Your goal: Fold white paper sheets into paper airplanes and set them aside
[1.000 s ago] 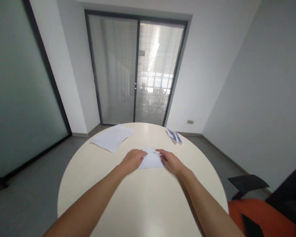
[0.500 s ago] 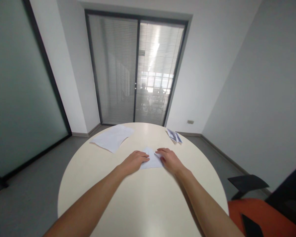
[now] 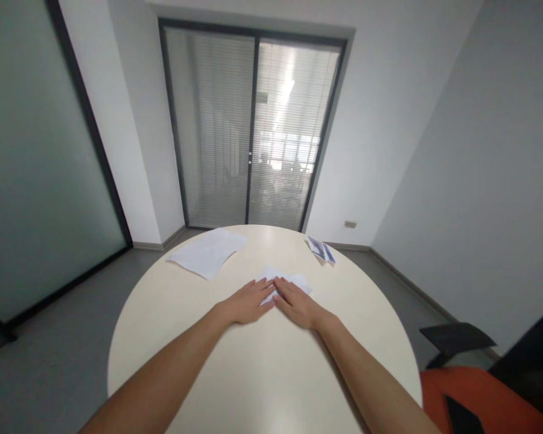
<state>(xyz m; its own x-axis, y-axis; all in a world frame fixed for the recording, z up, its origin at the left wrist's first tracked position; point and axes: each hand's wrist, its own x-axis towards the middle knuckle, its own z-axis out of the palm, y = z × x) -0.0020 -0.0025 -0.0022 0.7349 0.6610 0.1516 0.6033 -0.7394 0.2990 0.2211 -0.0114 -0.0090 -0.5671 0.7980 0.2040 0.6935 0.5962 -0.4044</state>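
A small folded sheet of white paper (image 3: 301,281) lies on the round cream table (image 3: 253,374), mostly covered by both hands. My left hand (image 3: 250,301) rests flat on its left part, fingers stretched out. From the other side, my right hand (image 3: 296,303) presses flat on the paper, its fingertips meeting those of the left near the middle. Under the palms the folds are hidden; only the back edge, the right corner and a little between the hands show.
A larger white sheet (image 3: 206,252) lies at the table's back left. At the back right sits a folded printed paper (image 3: 320,249). An orange chair (image 3: 475,398) with a black armrest (image 3: 459,337) stands to the right. Behind is a glass door with blinds (image 3: 217,132).
My right hand has moved left and flattened onto the paper, meeting the left hand. My left hand has spread flatter. More of the paper now shows to the right.
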